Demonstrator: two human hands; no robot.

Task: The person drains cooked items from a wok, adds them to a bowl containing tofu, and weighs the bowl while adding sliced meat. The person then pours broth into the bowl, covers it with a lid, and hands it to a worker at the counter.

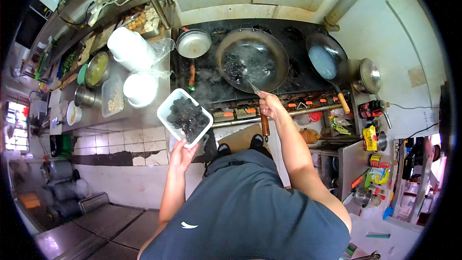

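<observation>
Transfer is judged part done, direction unclear: dark pieces (185, 115) are held in the white tub (167, 105), clamped by left hand (182, 156) fingers, and dark bits (234, 67) remain to be cleared or cooked in the wok (279, 62), where a wood-handled utensil (265, 125) is gripped by right hand (271, 105) fingers.

dark pieces (234, 67) blur in a wok (280, 62); a white container (203, 131) hides part of the left hand (181, 158); near the right edge of the stove (299, 73), cloudy liquid (322, 61) masks the bottom of a pan (340, 65).
</observation>
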